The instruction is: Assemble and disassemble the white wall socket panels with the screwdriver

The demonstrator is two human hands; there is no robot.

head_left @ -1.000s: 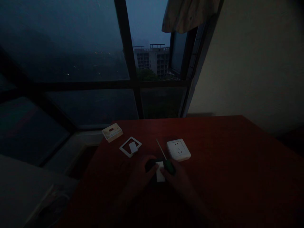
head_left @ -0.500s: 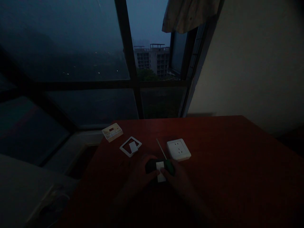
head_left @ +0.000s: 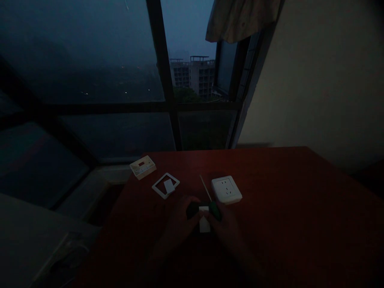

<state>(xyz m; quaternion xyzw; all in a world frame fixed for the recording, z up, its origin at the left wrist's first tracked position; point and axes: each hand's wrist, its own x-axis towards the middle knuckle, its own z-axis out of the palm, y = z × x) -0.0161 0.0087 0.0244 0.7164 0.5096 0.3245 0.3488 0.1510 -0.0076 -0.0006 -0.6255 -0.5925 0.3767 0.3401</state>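
Note:
Between my hands is a dark switch module with a white rocker face (head_left: 204,225). My left hand (head_left: 183,218) grips its left side, thumb on the white face. My right hand (head_left: 226,224) presses its thumb there too and also holds a screwdriver (head_left: 215,210) with a green handle, its thin shaft pointing away from me. Just beyond the right hand lies a white wall socket (head_left: 227,189). A white square frame (head_left: 158,191) lies farther to the left, with a small white plate (head_left: 169,185) resting across it. Dim light hides the fingers under the module.
An open white back box (head_left: 143,167) sits at the table's far left corner. The reddish-brown table (head_left: 279,200) reaches to a large window (head_left: 120,132) at the back. A pale wall (head_left: 318,88) rises on the right, and a curtain (head_left: 243,20) hangs above the window.
My hands stay on the module, with small shifts of the thumbs on the white face. The module and screwdriver have moved very slightly right. The parts on the table lie as before.

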